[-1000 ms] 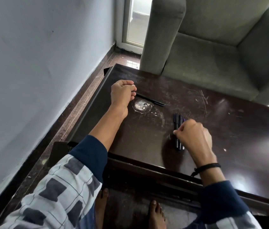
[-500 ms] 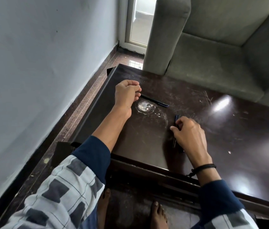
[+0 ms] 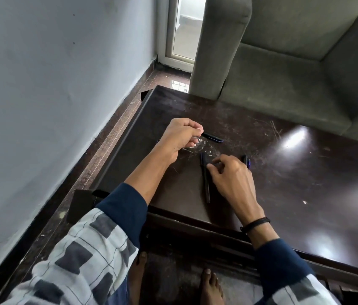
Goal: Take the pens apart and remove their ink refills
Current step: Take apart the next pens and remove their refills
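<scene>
My left hand [image 3: 179, 137] is curled round one end of a black pen [image 3: 213, 138] that sticks out to the right over the dark table [image 3: 305, 194]. My right hand [image 3: 231, 179] has thumb and forefinger pinched on a second dark pen [image 3: 205, 183], which lies lengthwise on the table just left of that hand. The tips of more dark pens [image 3: 246, 161] show past the knuckles of my right hand; the rest of them is hidden.
A whitish ring stain [image 3: 195, 147] marks the table between my hands. A grey-green armchair [image 3: 294, 69] stands against the table's far edge. A wall and a strip of floor [image 3: 112, 137] run along the left. My bare feet [image 3: 210, 287] are under the table's near edge.
My right hand has drawn one pen leftward, away from the group, which now lies behind the hand. My left hand keeps its pen in about the same place.
</scene>
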A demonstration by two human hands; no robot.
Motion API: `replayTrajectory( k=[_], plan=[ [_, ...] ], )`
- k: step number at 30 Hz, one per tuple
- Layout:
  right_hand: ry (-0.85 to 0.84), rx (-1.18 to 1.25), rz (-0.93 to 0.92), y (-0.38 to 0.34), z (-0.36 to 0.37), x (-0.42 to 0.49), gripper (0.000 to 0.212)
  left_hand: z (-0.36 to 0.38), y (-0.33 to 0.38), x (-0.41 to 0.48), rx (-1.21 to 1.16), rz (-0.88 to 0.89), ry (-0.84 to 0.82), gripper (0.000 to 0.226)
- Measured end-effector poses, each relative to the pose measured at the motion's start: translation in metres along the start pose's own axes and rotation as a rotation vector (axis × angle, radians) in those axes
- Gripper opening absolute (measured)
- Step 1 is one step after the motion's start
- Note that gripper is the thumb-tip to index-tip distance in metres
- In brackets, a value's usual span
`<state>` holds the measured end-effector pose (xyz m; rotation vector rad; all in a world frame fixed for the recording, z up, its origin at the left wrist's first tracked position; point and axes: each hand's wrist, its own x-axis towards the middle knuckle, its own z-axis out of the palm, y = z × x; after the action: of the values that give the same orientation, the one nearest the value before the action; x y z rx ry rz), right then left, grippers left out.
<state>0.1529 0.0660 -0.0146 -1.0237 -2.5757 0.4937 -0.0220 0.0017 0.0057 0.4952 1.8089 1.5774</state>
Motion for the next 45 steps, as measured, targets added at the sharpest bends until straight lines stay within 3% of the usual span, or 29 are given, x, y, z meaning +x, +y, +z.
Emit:
replayTrajectory(
  k=[4, 8, 13, 16, 18, 24, 29, 37, 45],
  plan=[
    [-0.054, 0.013, -0.099, -0.011, 0.008, -0.004, 0.04, -0.002, 0.001, 0.001, 0.01, 0.007, 0.029, 0.006],
    [-0.081, -0.002, -0.139, -0.02, 0.017, -0.009, 0.034, -0.002, 0.001, 0.0, 0.017, 0.012, 0.026, 0.006],
    [-0.071, 0.234, 0.118, -0.017, 0.01, -0.001, 0.035, -0.004, 0.003, -0.001, 0.06, -0.015, -0.002, 0.006],
    [-0.097, 0.526, 0.293, -0.013, 0.005, 0.008, 0.012, -0.002, 0.005, -0.006, 0.086, -0.089, -0.112, 0.009],
    [-0.095, 0.601, 0.303, -0.012, 0.005, 0.011, 0.006, 0.003, 0.005, -0.009, 0.053, -0.116, -0.179, 0.01],
    [-0.095, 0.657, 0.221, -0.007, 0.006, 0.014, 0.009, 0.008, 0.005, -0.011, -0.039, -0.108, -0.115, 0.011],
    [-0.021, 0.624, 0.155, -0.005, 0.006, 0.013, 0.012, 0.012, 0.004, -0.015, -0.15, -0.221, -0.181, 0.015],
    [-0.015, 0.496, 0.08, -0.009, 0.003, 0.009, 0.013, 0.017, 0.005, -0.018, -0.136, -0.218, -0.148, 0.022],
    [-0.012, 0.446, 0.119, -0.008, 0.003, 0.008, 0.004, 0.016, 0.008, -0.019, -0.129, -0.204, -0.149, 0.016]
  ],
)
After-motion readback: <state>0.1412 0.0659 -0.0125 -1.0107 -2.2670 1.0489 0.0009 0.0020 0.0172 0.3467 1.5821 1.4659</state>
